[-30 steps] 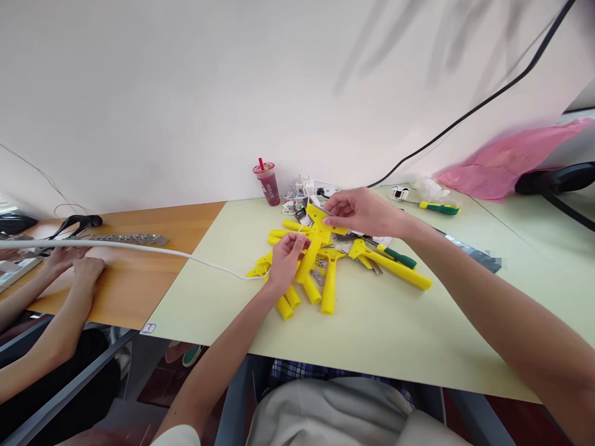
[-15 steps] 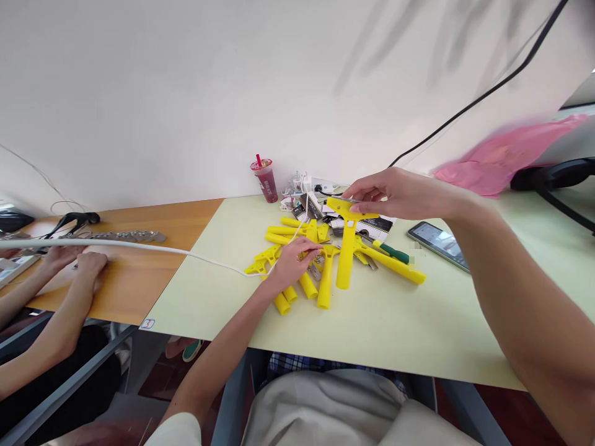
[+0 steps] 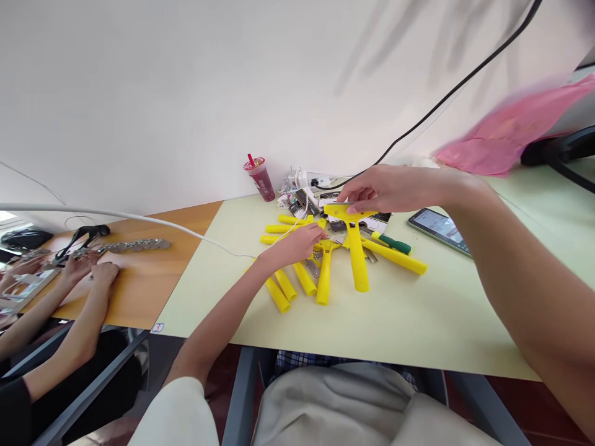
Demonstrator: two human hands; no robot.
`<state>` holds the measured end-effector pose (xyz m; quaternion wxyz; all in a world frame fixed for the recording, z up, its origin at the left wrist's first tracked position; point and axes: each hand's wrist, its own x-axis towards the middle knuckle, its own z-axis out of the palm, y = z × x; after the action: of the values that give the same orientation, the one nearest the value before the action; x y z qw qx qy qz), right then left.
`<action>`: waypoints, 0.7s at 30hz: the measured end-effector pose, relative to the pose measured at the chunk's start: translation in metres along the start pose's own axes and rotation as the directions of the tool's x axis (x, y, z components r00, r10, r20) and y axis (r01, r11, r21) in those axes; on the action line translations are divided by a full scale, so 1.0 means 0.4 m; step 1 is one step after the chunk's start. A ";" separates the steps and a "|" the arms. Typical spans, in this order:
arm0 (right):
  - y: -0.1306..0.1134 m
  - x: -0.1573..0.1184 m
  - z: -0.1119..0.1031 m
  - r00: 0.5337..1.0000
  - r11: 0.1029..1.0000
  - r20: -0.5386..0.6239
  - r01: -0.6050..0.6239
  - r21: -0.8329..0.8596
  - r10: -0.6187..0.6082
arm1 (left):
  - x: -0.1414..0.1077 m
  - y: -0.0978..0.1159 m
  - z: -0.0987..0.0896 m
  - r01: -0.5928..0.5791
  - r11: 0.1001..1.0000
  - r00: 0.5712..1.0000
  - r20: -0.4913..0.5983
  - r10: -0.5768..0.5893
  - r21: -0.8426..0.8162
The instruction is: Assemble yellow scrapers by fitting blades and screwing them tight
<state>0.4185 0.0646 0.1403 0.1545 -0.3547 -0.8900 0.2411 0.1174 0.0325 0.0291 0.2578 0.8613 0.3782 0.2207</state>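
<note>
Over a pale green tabletop (image 3: 400, 334) pushed against a white wall, a seated person works with two bare hands. The right hand (image 3: 388, 189) pinches a yellow T-shaped tool (image 3: 356, 251) between thumb and fingers at its wide head, where a thin grey strip runs along the top edge; the handle points toward the person. To its left, the left hand (image 3: 300, 243) reaches over a loose pile of similar yellow tools (image 3: 324, 279), its fingers bent and gathered; whether they grasp anything cannot be told. The pile's handles fan outward, most toward the near edge, with small metal pieces (image 3: 312, 267) among them. Just right of the held tool lies a green-handled tool (image 3: 394, 243), and farther right a phone (image 3: 439, 229), partly behind the right forearm. Near the wall stand a cup of red drink (image 3: 261, 181) with a straw and, beside it, a clutter of white plugs and dark packets. A pink plastic bag (image 3: 506, 136) lies at far right. On the adjoining wooden table (image 3: 153, 272), another person's hands (image 3: 106, 272) rest near a row of metal parts (image 3: 137, 246).
</note>
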 end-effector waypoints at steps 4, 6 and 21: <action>0.008 -0.003 -0.001 1.000 1.000 0.008 -0.004 -0.016 0.004 | 0.035 -0.003 0.005 0.082 0.996 0.990 0.116 -0.085 0.023; 0.008 -0.004 -0.003 1.000 1.000 -0.005 0.012 -0.020 -0.012 | 0.038 -0.009 0.000 0.097 0.991 0.980 0.165 -0.112 0.096; 0.000 -0.006 -0.017 0.999 0.997 0.042 0.012 -0.070 -0.009 | 0.002 -0.058 -0.058 0.064 0.941 0.929 0.325 -0.178 0.333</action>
<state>0.4233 0.0650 0.1457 0.1245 -0.3502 -0.9029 0.2160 0.0919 0.0531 0.0329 0.1927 0.8916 0.4096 -0.0163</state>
